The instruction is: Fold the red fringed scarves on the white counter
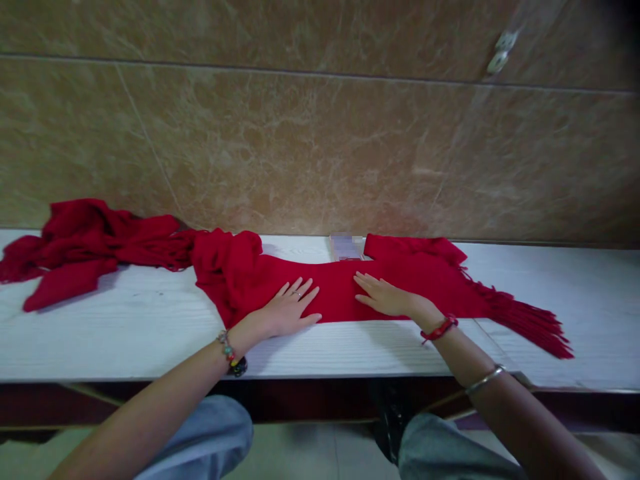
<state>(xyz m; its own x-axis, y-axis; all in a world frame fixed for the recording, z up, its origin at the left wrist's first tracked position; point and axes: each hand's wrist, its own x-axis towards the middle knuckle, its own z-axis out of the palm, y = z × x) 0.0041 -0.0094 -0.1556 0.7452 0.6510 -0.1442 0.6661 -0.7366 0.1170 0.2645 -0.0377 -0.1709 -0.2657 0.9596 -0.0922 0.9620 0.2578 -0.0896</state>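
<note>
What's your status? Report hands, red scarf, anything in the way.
Left hand, right hand: open, flat on red scarf. Scarf spread under them, bunched at left, fringe trailing right. Pale item at its far edge, apart from both hands.

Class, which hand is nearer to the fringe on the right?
Right: the right hand lies on the scarf, left of the fringe; the left hand rests farther left.

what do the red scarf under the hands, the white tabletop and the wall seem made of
The red scarf: soft matte fabric, perhaps wool-like; it drapes in folds, with a tasselled end.
The tabletop: wood or wood-look laminate, whitish, showing grain lines.
The wall: probably stone or stone-look tile, smooth, with pale veins and straight joints.
</note>
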